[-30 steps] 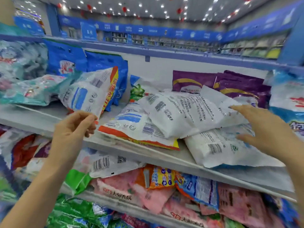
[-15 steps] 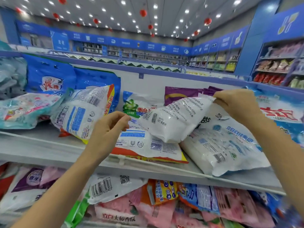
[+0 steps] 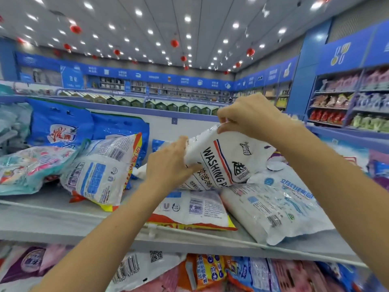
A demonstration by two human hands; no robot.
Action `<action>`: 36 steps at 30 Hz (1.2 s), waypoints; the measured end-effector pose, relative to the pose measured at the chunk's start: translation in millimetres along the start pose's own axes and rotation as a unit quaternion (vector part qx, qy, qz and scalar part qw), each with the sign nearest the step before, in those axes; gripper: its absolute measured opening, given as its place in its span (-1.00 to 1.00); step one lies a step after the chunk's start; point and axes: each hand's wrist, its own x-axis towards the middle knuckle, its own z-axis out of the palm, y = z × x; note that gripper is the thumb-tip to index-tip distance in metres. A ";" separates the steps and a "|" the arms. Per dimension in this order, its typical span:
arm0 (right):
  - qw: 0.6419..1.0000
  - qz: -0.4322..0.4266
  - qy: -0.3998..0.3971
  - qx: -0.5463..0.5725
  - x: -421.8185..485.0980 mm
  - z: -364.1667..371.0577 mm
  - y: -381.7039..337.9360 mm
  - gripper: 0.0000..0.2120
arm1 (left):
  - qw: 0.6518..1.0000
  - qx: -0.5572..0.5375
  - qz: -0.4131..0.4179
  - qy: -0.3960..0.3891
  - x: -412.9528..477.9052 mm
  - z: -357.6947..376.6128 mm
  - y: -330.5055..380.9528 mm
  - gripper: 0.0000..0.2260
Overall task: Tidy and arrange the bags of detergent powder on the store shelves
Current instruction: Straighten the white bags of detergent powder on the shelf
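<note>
Crowding the white bag (image 3: 223,163), blue-printed bag (image 3: 275,209) (touching), shelf (image 3: 52,220)

Rows of small round recessed ceiling lights (image 3: 187,18) flood the store brightly and evenly, leaving only soft shadows. Glare glints on the glossy blue plastic detergent bags (image 3: 61,125) at far left. Wide-angle distortion bends the edges, and far shelving looks soft.

The grey upper shelf (image 3: 52,220) carries loose detergent bags. Under the hands (image 3: 170,165) lies a flat white bag with an orange-yellow edge (image 3: 195,209). Just right of it, below the right hand, a white bag with blue print (image 3: 280,207) lies tilted. Left of the hands a white and blue bag (image 3: 101,171) leans on a teal and pink bag (image 3: 27,167).
</note>
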 end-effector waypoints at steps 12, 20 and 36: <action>0.805 0.362 0.147 0.446 -109.9 68.4 43.1 -0.08 | 0.989 -0.108 -0.051 0.087 19.4 13.6 -34.5 -0.57; 0.484 0.416 -0.010 0.770 -65.9 142.8 -23.4 0.02 | 0.948 -0.260 -0.139 0.120 23.1 12.0 -50.1 -0.59; 0.473 0.470 0.285 0.689 11.4 83.9 -21.5 -0.94 | 0.684 -0.661 -0.300 -0.075 8.0 26.1 -58.4 -0.68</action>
